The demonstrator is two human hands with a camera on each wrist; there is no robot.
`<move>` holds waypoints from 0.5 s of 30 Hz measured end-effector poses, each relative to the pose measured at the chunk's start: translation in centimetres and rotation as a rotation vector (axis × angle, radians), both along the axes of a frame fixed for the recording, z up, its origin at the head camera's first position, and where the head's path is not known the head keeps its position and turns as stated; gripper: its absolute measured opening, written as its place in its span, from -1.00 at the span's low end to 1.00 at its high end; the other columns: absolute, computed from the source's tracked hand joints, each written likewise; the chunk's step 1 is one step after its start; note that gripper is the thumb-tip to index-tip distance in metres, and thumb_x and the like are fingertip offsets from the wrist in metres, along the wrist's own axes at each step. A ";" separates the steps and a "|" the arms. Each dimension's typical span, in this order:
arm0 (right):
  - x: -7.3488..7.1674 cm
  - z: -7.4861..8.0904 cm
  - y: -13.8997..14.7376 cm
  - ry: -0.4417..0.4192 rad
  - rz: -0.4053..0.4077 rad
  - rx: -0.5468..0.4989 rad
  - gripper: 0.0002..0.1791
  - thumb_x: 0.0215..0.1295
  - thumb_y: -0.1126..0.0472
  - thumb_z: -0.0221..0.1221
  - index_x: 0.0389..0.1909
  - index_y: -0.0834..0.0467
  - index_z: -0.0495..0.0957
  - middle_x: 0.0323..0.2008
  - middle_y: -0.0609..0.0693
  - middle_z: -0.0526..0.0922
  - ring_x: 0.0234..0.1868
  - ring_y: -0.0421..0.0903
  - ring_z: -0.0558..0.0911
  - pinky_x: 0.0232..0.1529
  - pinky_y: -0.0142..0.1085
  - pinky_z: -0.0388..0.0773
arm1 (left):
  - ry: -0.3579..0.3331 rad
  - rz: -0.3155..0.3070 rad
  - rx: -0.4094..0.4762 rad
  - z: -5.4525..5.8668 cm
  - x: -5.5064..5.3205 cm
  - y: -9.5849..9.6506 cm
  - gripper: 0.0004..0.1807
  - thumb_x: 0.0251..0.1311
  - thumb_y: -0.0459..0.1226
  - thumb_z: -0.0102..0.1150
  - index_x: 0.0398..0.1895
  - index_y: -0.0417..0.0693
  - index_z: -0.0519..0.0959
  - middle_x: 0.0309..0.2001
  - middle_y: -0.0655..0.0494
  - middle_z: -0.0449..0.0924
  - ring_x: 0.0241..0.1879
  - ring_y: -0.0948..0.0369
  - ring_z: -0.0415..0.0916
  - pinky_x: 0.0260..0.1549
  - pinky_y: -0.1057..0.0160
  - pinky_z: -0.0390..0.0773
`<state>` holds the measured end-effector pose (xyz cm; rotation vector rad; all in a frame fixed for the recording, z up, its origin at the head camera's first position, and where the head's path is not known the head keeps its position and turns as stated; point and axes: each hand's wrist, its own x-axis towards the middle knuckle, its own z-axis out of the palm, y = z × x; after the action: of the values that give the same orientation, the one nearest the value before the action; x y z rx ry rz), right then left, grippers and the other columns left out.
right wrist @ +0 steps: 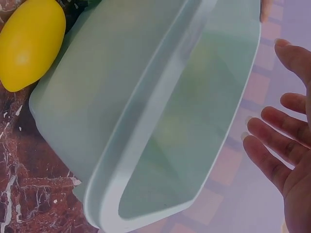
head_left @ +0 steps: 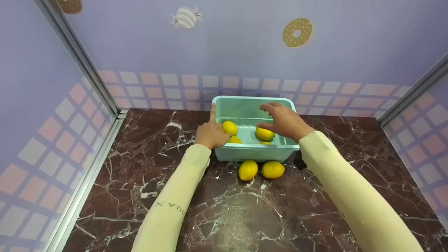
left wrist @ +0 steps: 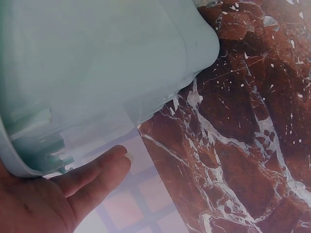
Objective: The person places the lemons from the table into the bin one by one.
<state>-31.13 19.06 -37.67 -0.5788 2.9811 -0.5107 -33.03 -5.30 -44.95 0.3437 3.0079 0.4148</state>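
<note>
A pale green plastic bin (head_left: 257,154) stands against the back wall with several lemons (head_left: 265,133) inside. My left hand (head_left: 212,133) holds the bin's left rim. Its thumb lies inside, the index finger stretches along the rim, and other fingers (left wrist: 97,182) extend outside in the left wrist view. Over the bin's right half hovers my right hand (head_left: 285,120), fingers spread and loosely bent, holding nothing. In the right wrist view these fingers (right wrist: 269,162) are apart from the bin. Two more items, a left lemon (head_left: 248,170) and a right lemon (head_left: 273,169), lie before the bin.
The brown marbled tabletop (head_left: 231,217) runs up to the back wall (head_left: 238,52), which carries printed sweets and tiles. Side panels (head_left: 31,140) with metal edge strips bound the table on both sides. A small black object (head_left: 299,162) shows beneath the right cuff.
</note>
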 end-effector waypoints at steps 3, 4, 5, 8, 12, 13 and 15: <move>0.2 -0.1 0.1 0.018 0.012 0.006 -0.31 0.23 -0.14 0.23 0.31 0.10 0.37 0.27 0.10 0.47 0.13 0.08 0.57 0.13 0.00 0.50 | -0.002 -0.001 0.003 0.0 0.0 0.0 -0.59 0.10 0.04 -0.07 -0.57 -0.04 0.59 0.57 0.04 -0.53 -0.54 0.08 0.50 -0.46 0.06 0.50; 0.3 -0.1 0.1 0.024 0.014 0.007 -0.31 0.22 -0.14 0.23 0.31 0.10 0.38 0.26 0.11 0.47 0.12 0.08 0.58 0.13 0.00 0.50 | -0.003 -0.003 0.005 0.0 0.0 0.0 -0.59 0.10 0.04 -0.07 -0.57 -0.05 0.59 0.57 0.04 -0.53 -0.54 0.08 0.50 -0.47 0.06 0.49; 0.4 -0.1 0.2 0.028 0.016 0.009 -0.32 0.23 -0.13 0.23 0.30 0.10 0.38 0.26 0.11 0.48 0.12 0.08 0.58 0.13 0.01 0.50 | -0.004 -0.003 0.006 0.1 0.0 0.0 -0.59 0.10 0.04 -0.07 -0.57 -0.05 0.59 0.57 0.04 -0.52 -0.54 0.08 0.49 -0.48 0.07 0.48; 0.6 -0.1 0.3 0.036 0.022 0.009 -0.32 0.22 -0.13 0.23 0.30 0.10 0.39 0.24 0.12 0.49 0.12 0.09 0.57 0.13 0.01 0.50 | -0.008 -0.003 0.004 0.1 0.0 0.0 -0.59 0.12 0.04 -0.06 -0.56 -0.05 0.60 0.57 0.04 -0.53 -0.55 0.09 0.49 -0.51 0.08 0.46; 0.8 -0.2 0.4 0.037 0.028 0.003 -0.32 0.22 -0.13 0.24 0.30 0.10 0.39 0.23 0.13 0.50 0.12 0.09 0.57 0.11 0.01 0.50 | -0.015 -0.003 0.004 0.2 0.1 0.0 -0.60 0.13 0.03 -0.04 -0.50 -0.06 0.62 0.57 0.05 -0.53 -0.57 0.09 0.48 -0.56 0.11 0.44; 0.8 -0.2 0.5 0.036 0.030 0.000 -0.33 0.22 -0.12 0.24 0.29 0.10 0.39 0.22 0.13 0.50 0.12 0.09 0.57 0.11 0.02 0.50 | -0.017 -0.002 0.006 0.2 0.1 0.0 -0.60 0.13 0.03 -0.03 -0.48 -0.07 0.63 0.58 0.05 -0.53 -0.58 0.09 0.48 -0.57 0.11 0.44; 0.9 -0.2 0.5 0.038 0.032 -0.001 -0.33 0.22 -0.12 0.24 0.29 0.11 0.39 0.22 0.13 0.51 0.12 0.09 0.57 0.12 0.01 0.50 | -0.016 -0.001 0.006 0.3 0.1 0.0 -0.60 0.12 0.02 -0.03 -0.44 -0.08 0.64 0.58 0.05 -0.52 -0.57 0.09 0.48 -0.56 0.11 0.44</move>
<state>-30.22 19.56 -37.88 -0.6416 3.0019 -0.5048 -32.93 -5.29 -44.68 0.3407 2.9912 0.4238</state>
